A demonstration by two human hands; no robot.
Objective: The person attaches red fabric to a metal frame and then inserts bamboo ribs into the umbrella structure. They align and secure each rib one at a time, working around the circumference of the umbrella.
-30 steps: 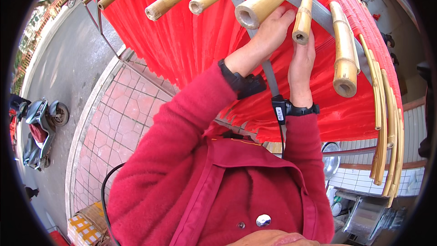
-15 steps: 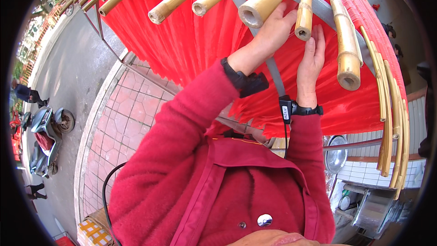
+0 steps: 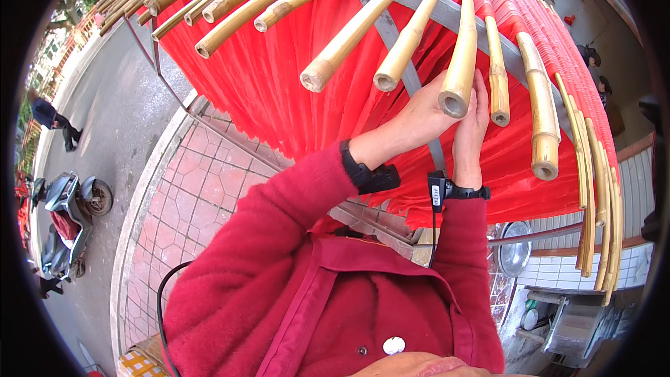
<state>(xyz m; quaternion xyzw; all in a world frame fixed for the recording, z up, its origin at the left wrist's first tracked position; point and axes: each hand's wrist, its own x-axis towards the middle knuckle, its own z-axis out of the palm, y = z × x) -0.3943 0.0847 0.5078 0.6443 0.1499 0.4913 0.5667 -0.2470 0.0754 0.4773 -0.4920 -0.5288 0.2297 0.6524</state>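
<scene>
Red sheets point(image 3: 279, 84) hang in dense folds from bamboo poles that lie side by side across a grey metal rail point(image 3: 447, 12). My left hand point(image 3: 419, 122) reaches up behind the hollow end of one thick pole point(image 3: 462, 59); the pole hides its fingers, so its grip does not show. My right hand point(image 3: 470, 136) is raised close beside it, fingers stretched upward between that pole and a narrower pole point(image 3: 498, 77). Part of the right hand is also covered by the thick pole. Whether either hand touches the sheets cannot be made out.
More bamboo poles point(image 3: 241, 24) stick out toward me at the left, and thin ones point(image 3: 607, 237) slant down at the right. A scooter point(image 3: 68, 220) and a walking person point(image 3: 52, 120) are on the road. A round metal basin point(image 3: 514, 248) is at the lower right.
Pole ends and both hands appear lower in the picture. My right hand has shifted left, from the narrower pole's right side to between it and the thick pole. A passer-by has moved.
</scene>
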